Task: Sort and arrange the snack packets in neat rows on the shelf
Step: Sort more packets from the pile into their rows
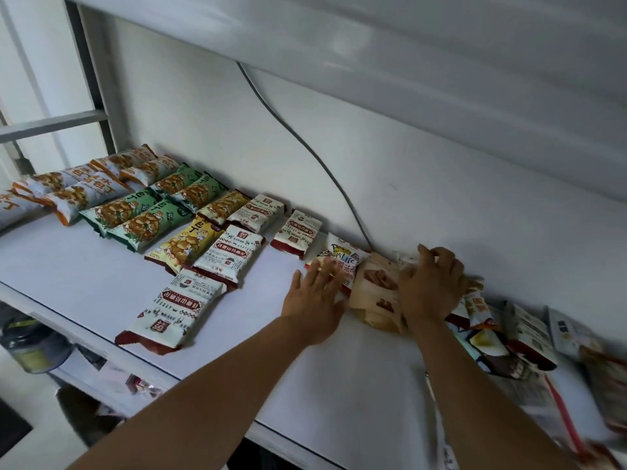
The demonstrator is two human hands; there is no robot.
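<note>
Shelf (84, 283): I see a white shelf board that runs from the far left to the near right. A white wall stands behind it, and an upper shelf (373, 45) hangs above.
Orange packets (84, 193): they lie close together at the far left end of the board.
Green packets (142, 217): 4 of them lie just right of the orange ones. 1 pair is far, by the wall, and 1 pair is nearer to me.
Yellow packets (185, 244): 2 of them lie just right of the green ones, 1 far and 1 near.
Cream and red packets (234, 254): I count 4. 3 make a line from the wall toward me, beside the yellow ones. The 4th lies alone a bit to the right, by the wall.
Life packet (344, 257): this white packet with bright letters lies by the wall, right of the lone cream one.
Beige packet (375, 293): it touches the right side of the Life packet, between my 2 hands.
Left hand (315, 300): the fingers are straight and spread, flat on the near left part of the Life packet.
Right hand (431, 286): it lies over the right side of the beige packet, with the fingers bent near the wall. I cannot tell if they pinch anything.
Messy pile (492, 337): mixed packets lie heaped just right of my right hand. They look blurry at the near right.
Grey cable (305, 147): it runs down the wall from the upper shelf to the packets between my hands.
Tub (34, 347): it sits below the shelf at the near left, dark on top and blurry.
</note>
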